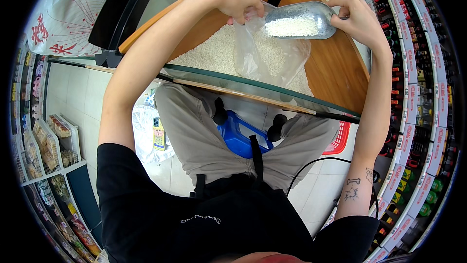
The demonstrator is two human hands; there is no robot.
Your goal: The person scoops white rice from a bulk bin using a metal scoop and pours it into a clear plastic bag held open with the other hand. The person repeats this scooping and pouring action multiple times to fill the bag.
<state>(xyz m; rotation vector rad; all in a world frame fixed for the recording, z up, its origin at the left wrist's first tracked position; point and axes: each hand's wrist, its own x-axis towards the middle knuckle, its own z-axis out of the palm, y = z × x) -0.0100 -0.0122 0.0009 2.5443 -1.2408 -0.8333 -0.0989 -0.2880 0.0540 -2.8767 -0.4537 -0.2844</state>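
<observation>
My right hand (355, 20) grips the handle of a metal scoop (323, 22), which lies tilted with white rice (292, 27) in it. The scoop's front lip is at the mouth of a clear plastic bag (250, 55). Pinched in my left hand (242, 5) is the upper rim of that bag. Rice shows inside the bag, which rests on loose rice (206, 49) in a wooden bin (337, 62). How much the bag holds is hard to tell through the folds.
A glass panel (255, 84) edges the bin's near side. Below are a blue plastic stool (237, 142), a red basket (341, 139) and a phone in a yellow case (159, 135) on white plastic. Shelves of bottles (405, 117) stand right; packaged-food racks (47, 142) stand left. A black cable (313, 162) crosses at right.
</observation>
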